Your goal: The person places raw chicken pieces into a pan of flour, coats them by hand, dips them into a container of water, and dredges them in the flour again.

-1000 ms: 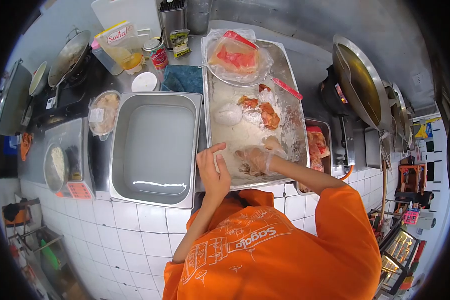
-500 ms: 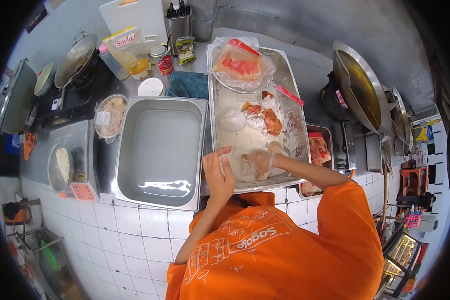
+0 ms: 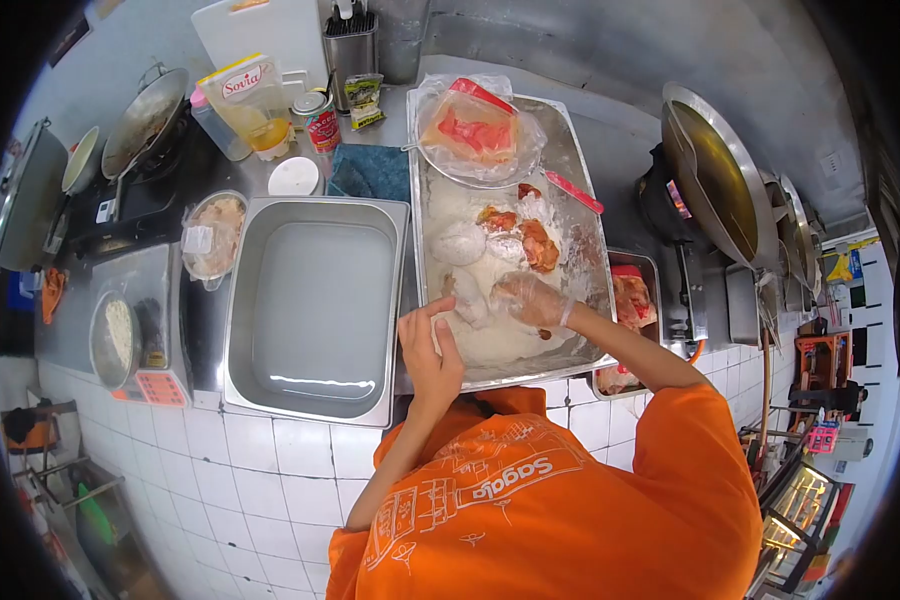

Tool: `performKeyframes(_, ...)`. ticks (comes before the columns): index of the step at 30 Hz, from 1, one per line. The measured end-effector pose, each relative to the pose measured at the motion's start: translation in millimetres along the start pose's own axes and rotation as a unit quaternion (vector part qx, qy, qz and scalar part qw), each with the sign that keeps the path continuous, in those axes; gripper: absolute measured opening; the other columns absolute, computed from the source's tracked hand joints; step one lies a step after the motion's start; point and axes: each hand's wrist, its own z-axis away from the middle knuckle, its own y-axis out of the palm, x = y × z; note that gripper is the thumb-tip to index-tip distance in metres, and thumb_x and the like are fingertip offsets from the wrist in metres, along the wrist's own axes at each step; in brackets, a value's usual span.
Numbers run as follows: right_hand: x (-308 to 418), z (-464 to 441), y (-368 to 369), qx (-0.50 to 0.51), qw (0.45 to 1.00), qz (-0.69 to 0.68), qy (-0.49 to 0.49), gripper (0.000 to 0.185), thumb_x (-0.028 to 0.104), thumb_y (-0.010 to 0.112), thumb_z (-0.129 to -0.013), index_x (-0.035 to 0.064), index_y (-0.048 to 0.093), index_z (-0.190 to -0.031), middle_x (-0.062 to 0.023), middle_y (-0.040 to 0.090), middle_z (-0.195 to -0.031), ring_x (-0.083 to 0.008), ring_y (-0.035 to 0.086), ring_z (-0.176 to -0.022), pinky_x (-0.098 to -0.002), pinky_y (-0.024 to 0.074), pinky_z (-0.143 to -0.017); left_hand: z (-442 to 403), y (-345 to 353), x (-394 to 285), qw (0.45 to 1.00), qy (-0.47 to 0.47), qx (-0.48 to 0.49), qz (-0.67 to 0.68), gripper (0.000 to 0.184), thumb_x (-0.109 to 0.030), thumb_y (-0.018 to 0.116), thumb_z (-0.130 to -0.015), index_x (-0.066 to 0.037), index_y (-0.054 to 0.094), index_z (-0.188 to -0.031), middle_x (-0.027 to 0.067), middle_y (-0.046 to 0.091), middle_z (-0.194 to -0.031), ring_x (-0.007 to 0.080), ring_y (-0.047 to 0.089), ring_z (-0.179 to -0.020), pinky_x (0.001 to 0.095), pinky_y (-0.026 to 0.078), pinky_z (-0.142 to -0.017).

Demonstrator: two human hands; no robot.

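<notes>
A large metal tray (image 3: 595, 270) holds white flour. My right hand (image 3: 530, 300), in a clear plastic glove, is low over the flour with its fingers curled; what lies under them is hidden. A floured piece (image 3: 470, 298) lies just left of it, beside a rounder floured piece (image 3: 458, 243). Red-orange meat pieces (image 3: 539, 246) lie farther back in the tray, partly dusted. My left hand (image 3: 430, 352), bare, is raised at the tray's near left corner with its fingers apart and nothing in it.
A deep metal pan of clear liquid (image 3: 315, 300) stands left of the tray. A bag with red contents (image 3: 478, 130) rests at the tray's back, near a red-handled tool (image 3: 574, 192). A wok of oil (image 3: 725, 180) and a meat container (image 3: 632, 298) are at the right.
My right hand has moved back and slightly left from the tray's near side. A floured piece now shows left of it. My left hand has stayed nearly in place.
</notes>
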Motion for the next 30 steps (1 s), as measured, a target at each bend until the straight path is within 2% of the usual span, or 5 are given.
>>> performKeyframes(7, 32, -62, 50, -0.271, 0.960, 0.061, 0.039, 0.050, 0.016, 0.068, -0.077, -0.0084, 0.051, -0.118, -0.0240, 0.063, -0.099, -0.0416, 0.062, -0.094, -0.0496, 0.0495, -0.083, 1, 1, 1, 1.000, -0.005, -0.011, 0.003, 0.026, -0.012, 0.042, -0.102, -0.002, 0.064, -0.110, 0.0111, 0.067, -0.111, 0.0291, 0.054, -0.105, 0.0387, 0.041, -0.094)
performKeyframes(15, 39, -85, 48, 0.028, 0.976, -0.009, 0.215, 0.069, 0.036, 0.082, -0.066, -0.0035, 0.060, -0.118, -0.0200, 0.070, -0.091, -0.0361, 0.069, -0.088, -0.0419, 0.0550, -0.078, 2, 1, 3, 1.000, -0.011, -0.016, -0.004, 0.025, -0.011, 0.042, -0.101, -0.002, 0.064, -0.110, 0.0104, 0.068, -0.111, 0.0279, 0.054, -0.103, 0.0371, 0.042, -0.092)
performKeyframes(21, 36, -84, 22, -0.051, 0.953, -0.113, 0.276, 0.055, 0.043, 0.079, -0.068, 0.0009, 0.069, -0.102, -0.0207, 0.071, -0.095, -0.0330, 0.070, -0.087, -0.0423, 0.0543, -0.078, 1, 1, 3, 1.000, -0.013, -0.018, 0.006, 0.025, -0.009, 0.042, -0.101, -0.001, 0.064, -0.109, 0.0107, 0.067, -0.110, 0.0273, 0.054, -0.103, 0.0368, 0.042, -0.091)
performKeyframes(24, 26, -85, 44, -0.237, 0.892, -0.229, 0.310, 0.055, 0.045, 0.074, -0.077, 0.0003, 0.067, -0.108, -0.0211, 0.071, -0.096, -0.0357, 0.068, -0.087, -0.0446, 0.0529, -0.081, 0, 0, 4, 1.000, -0.013, -0.015, 0.004, 0.025, -0.009, 0.041, -0.101, -0.001, 0.064, -0.109, 0.0108, 0.067, -0.109, 0.0273, 0.054, -0.103, 0.0367, 0.042, -0.091)
performKeyframes(30, 29, -47, 22, -0.117, 0.958, 0.134, 0.227, 0.055, 0.025, 0.067, -0.086, 0.0009, 0.052, -0.133, -0.0251, 0.065, -0.116, -0.0405, 0.064, -0.105, -0.0482, 0.0510, -0.087, -2, -2, -1, 0.999, -0.033, -0.008, 0.035, 0.023, -0.008, 0.045, -0.099, -0.002, 0.064, -0.109, 0.0122, 0.067, -0.110, 0.0322, 0.053, -0.101, 0.0417, 0.041, -0.093)
